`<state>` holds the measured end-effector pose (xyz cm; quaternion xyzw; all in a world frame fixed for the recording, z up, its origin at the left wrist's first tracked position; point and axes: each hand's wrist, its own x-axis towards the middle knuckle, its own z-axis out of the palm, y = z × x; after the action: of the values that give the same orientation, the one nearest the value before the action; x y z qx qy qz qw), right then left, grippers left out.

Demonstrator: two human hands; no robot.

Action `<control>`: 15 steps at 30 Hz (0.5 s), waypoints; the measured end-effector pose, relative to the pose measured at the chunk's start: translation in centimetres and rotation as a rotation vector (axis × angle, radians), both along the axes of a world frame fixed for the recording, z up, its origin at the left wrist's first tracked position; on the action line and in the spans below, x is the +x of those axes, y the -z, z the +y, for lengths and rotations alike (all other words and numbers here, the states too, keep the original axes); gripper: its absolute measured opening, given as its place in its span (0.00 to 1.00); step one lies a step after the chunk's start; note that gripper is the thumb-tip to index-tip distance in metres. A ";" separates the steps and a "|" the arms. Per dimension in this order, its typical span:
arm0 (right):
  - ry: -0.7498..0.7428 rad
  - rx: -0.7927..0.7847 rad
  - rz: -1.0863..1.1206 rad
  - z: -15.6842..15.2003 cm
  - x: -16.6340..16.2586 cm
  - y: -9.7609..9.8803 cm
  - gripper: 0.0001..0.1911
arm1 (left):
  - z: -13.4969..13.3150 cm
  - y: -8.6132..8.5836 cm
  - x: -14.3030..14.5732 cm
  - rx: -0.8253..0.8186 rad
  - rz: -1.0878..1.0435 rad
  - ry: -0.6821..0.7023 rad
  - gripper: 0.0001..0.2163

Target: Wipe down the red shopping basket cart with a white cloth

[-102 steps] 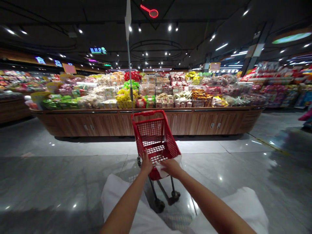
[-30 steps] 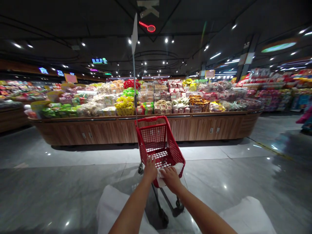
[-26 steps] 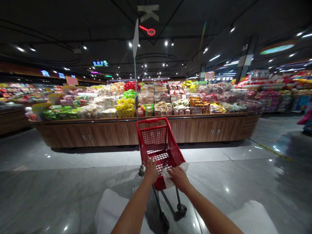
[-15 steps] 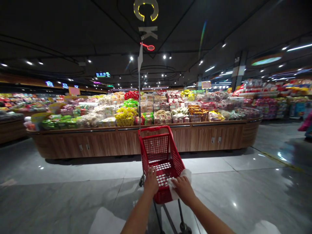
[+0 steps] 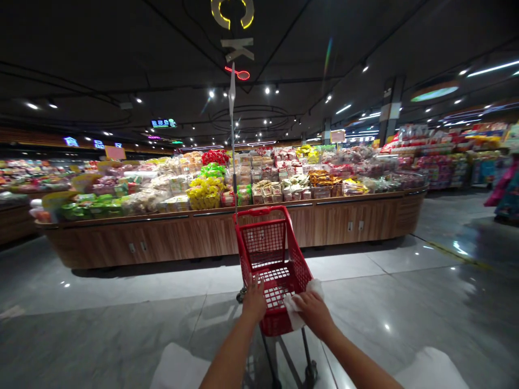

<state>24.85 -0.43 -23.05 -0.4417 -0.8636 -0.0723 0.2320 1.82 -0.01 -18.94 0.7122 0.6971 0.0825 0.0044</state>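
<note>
A small red shopping cart (image 5: 271, 254) stands in front of me with an empty basket. My left hand (image 5: 254, 299) is closed on the left part of its near rim. My right hand (image 5: 312, 312) is closed on the right part of the rim, pressing a white cloth or paper (image 5: 294, 316) against it. A thin metal pole with a white flag (image 5: 232, 140) rises from the cart's far left corner.
A long wooden display island (image 5: 170, 240) piled with packaged snacks runs across ahead. More shelves of goods (image 5: 441, 156) stand at the right and far left. Glossy grey tile floor (image 5: 405, 302) spreads around the cart. A person's pink clothing (image 5: 505, 189) shows at the right edge.
The cart and I have rolled closer to the snack island. Both hands have kept their hold on the cart's rim; the view has tilted up slightly.
</note>
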 end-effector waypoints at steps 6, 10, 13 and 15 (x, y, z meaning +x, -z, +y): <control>0.092 -0.011 0.019 -1.1 0.8 -0.7 0.16 | 0.0 0.3 2.8 0.035 -0.047 0.014 0.33; 0.095 0.012 0.044 -2.7 -4.2 0.3 0.17 | -0.5 0.2 4.2 0.020 -0.094 -0.009 0.31; 0.072 0.024 0.006 -2.9 -5.3 0.7 0.12 | -0.8 0.2 4.1 0.006 -0.112 -0.001 0.30; 0.006 0.023 -0.048 -2.3 -4.0 0.7 0.10 | -0.9 0.3 3.9 0.002 -0.115 0.021 0.30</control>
<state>20.90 -2.74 -23.70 -0.4395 -0.8668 -0.0936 0.2160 5.70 -0.92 -19.21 0.7135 0.6882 0.1241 0.0444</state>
